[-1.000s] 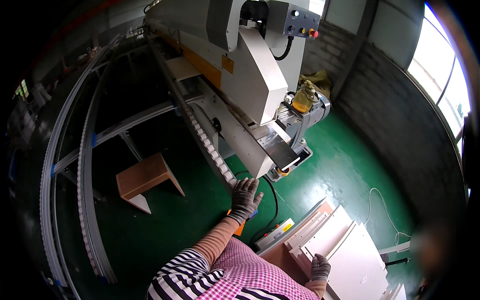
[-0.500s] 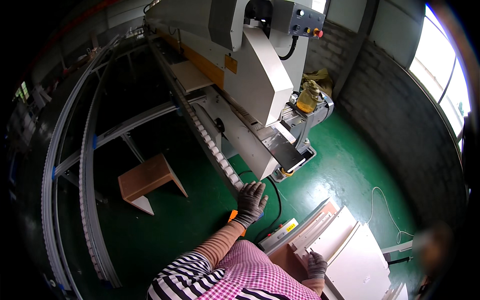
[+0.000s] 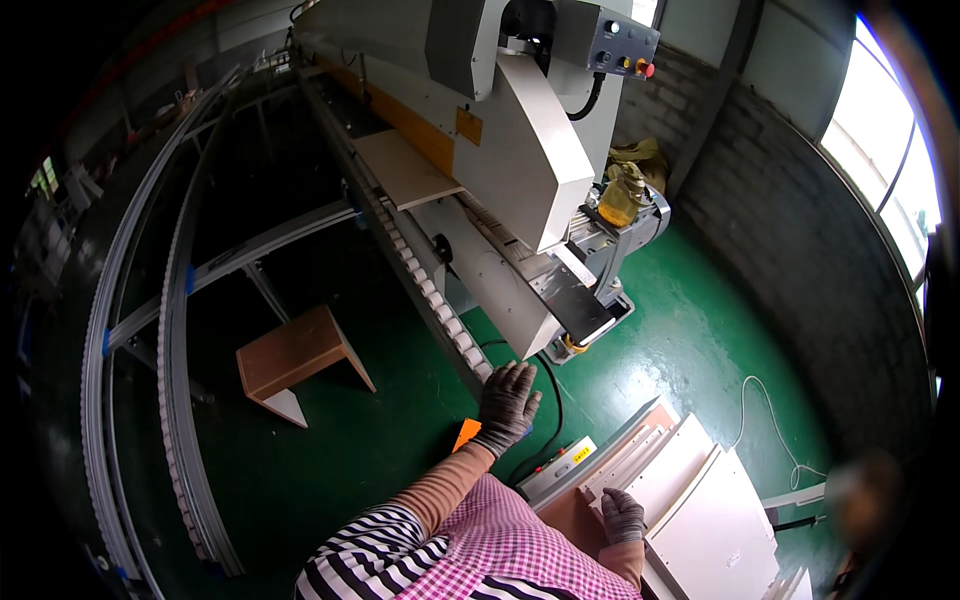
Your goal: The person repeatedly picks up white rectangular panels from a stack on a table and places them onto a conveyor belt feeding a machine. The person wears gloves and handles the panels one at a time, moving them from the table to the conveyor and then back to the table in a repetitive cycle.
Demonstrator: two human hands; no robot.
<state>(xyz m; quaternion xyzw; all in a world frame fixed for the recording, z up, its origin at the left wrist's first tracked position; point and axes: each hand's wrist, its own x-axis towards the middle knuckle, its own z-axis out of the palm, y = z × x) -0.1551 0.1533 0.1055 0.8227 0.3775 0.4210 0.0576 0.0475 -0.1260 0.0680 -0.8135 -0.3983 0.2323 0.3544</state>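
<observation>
My left hand (image 3: 508,403), in a grey-brown knit glove, lies with its fingers stretched out at the near end of the roller rail (image 3: 446,318). Farther up that rail, a flat light-brown board (image 3: 405,168) rests against the long white machine (image 3: 530,150), partly under its body. On the lower right, my gloved right hand (image 3: 622,515) has its fingers curled beside a stack of pale panels (image 3: 715,520). Whatever those fingers may hold is hidden. Narrow pale strips (image 3: 625,458) lie on the stack close by.
A control box (image 3: 605,45) with a red knob juts from the machine's top. A brown board piece (image 3: 295,360) stands on the green floor at left, between metal roller frames (image 3: 178,400). A jar of yellow liquid (image 3: 620,200) sits behind the machine's end. A white cable (image 3: 770,410) trails at right.
The light-brown board has slid along the machine toward me. My right hand has shifted slightly left and up with its fingers curled; my left hand stays at the rail's end.
</observation>
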